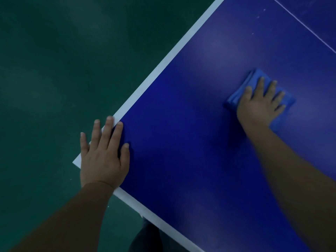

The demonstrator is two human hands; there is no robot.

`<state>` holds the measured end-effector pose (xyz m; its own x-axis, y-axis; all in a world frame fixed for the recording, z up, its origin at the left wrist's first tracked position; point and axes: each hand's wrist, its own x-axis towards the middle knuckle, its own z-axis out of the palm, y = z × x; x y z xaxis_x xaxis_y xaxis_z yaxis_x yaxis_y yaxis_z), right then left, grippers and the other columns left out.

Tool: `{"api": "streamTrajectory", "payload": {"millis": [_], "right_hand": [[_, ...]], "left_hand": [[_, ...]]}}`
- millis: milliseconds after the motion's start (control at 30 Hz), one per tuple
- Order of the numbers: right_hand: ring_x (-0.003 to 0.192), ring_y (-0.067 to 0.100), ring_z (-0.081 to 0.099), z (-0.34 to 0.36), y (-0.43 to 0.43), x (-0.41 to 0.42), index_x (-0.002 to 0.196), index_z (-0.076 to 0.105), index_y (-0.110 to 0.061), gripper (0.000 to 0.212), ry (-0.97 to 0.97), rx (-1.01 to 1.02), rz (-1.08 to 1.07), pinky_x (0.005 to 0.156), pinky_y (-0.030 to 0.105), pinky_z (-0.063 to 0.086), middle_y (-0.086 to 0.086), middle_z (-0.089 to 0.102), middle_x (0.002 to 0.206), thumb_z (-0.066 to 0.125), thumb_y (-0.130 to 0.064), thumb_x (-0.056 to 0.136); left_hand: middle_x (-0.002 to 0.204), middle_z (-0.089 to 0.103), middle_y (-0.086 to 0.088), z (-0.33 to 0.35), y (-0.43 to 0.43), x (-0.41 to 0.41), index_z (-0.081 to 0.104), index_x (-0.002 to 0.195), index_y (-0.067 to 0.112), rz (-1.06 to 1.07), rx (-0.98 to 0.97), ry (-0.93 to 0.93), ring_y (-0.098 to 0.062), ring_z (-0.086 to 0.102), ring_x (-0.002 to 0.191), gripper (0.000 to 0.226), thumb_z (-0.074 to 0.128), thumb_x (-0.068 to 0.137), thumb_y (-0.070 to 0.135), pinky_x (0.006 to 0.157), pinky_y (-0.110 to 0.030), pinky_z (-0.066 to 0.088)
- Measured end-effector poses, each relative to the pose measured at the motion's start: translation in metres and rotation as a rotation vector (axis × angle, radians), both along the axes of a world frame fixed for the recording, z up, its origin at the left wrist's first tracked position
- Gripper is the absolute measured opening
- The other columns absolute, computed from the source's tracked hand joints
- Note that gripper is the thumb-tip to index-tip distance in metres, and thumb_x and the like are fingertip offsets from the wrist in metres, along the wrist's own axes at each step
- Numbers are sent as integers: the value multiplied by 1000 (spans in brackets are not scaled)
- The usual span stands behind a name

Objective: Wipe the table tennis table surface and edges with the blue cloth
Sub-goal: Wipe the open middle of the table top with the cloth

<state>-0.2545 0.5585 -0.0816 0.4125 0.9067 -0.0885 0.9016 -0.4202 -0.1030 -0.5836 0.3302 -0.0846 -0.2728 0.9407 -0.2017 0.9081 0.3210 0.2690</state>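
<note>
A blue table tennis surface [181,142] is filling the right side of the head view, running diagonally, its near left corner pointing toward the dark green floor [54,70] that is taking up the left side. A white border band [163,64] is tracing the surface's left edge and turning at the corner along the near edge, while a thin white line [300,22] is crossing the far right of the blue.

Two bare forearms are extending in from below. The left forearm [72,215] is lying over the floor toward the corner, and the right forearm [291,170], slightly blurred, is lying across the blue.

The left grip [103,159] is resting released and flat on the corner, palm down. Its fingers are straight and a little spread, the outer ones overhanging the white band and the thumb touching the blue.

The right grip [258,106], well apart from it out on the surface, is likewise released. Its straight, spread fingers are pressing down on the blue cloth [251,79] rather than curling round it.

The cloth, folded into a thick pad, is lying flat on the surface under that palm. Its layered folds are showing to the hand's left and its far corner is sticking out beyond the fingertips.

Dark clothing [145,237] is showing at the bottom edge, just below the near band. A few pale specks [257,16] are dotting the surface well beyond the cloth.
</note>
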Motion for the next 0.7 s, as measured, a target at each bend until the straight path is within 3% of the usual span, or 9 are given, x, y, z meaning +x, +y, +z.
{"api": "streamTrajectory", "payload": {"millis": [67, 200, 233, 300, 367, 433, 500, 600, 700], "right_hand": [[154, 36, 4, -2, 13, -36, 160, 18, -31, 64, 14, 10, 42, 121, 61, 4, 3, 8, 169, 19, -56, 101], [154, 35, 7, -14, -45, -107, 159, 19, -31, 63, -1, -15, 781, 122, 59, 5, 2, 11, 168, 10, -57, 103], [154, 34, 9, -15, -59, -98, 159, 21, -32, 63, -5, -17, 862, 122, 58, 6, 1, 14, 168, 10, -58, 103], [153, 36, 15, -12, -60, -57, 157, 27, -32, 61, -32, 0, 749, 121, 58, 11, 2, 20, 167, 16, -58, 103], [151, 41, 20, -9, -36, -15, 156, 33, -30, 62, -76, 33, 436, 120, 61, 14, 6, 25, 165, 23, -57, 101], [153, 38, 10, -5, 3, -3, 158, 26, -32, 67, -12, -11, 149, 120, 62, 8, 3, 15, 168, 19, -61, 98], [154, 38, 2, -4, 42, -30, 159, 20, -33, 68, 35, 2, 78, 120, 62, 3, 2, 8, 169, 17, -61, 98], [153, 39, 2, -9, 58, -114, 160, 16, -35, 65, 34, -7, 365, 121, 62, 1, 2, 8, 169, 15, -58, 99], [153, 40, 9, -12, -14, -167, 159, 21, -35, 61, -6, 1, 952, 121, 60, 2, 2, 14, 168, 14, -56, 102]], "left_hand": [[167, 18, 0, 0, 0, 0, 29, 157, 20, 1, -7, 5, -28, 8, 156, 63, 23, 100, 46, 124, -56, 2], [167, 19, -1, 2, 0, 1, 31, 157, 19, 6, -14, 24, -29, 10, 155, 63, 24, 100, 46, 123, -59, 6], [167, 19, -1, 1, 0, 1, 31, 157, 19, 5, -17, 27, -29, 10, 155, 63, 25, 100, 46, 123, -59, 6], [167, 18, 0, 1, 1, 2, 31, 157, 19, 9, -15, 25, -29, 10, 155, 64, 25, 100, 46, 123, -58, 5], [166, 16, 1, 1, 2, 2, 31, 157, 18, 10, -21, 24, -28, 9, 155, 64, 25, 99, 46, 124, -56, 3], [166, 13, 2, 1, 2, 2, 29, 157, 19, 6, -33, 37, -27, 7, 155, 65, 24, 99, 46, 124, -54, 1], [167, 13, 2, 0, 1, 1, 29, 158, 19, 6, -26, 43, -27, 7, 155, 64, 24, 100, 47, 124, -54, 1], [167, 13, 2, -2, 3, 0, 28, 158, 20, 5, -33, 58, -27, 7, 156, 64, 23, 100, 47, 124, -56, 3], [167, 15, 1, -1, 3, 0, 30, 157, 19, -5, -29, 59, -29, 9, 155, 64, 23, 100, 47, 123, -59, 7]]}}
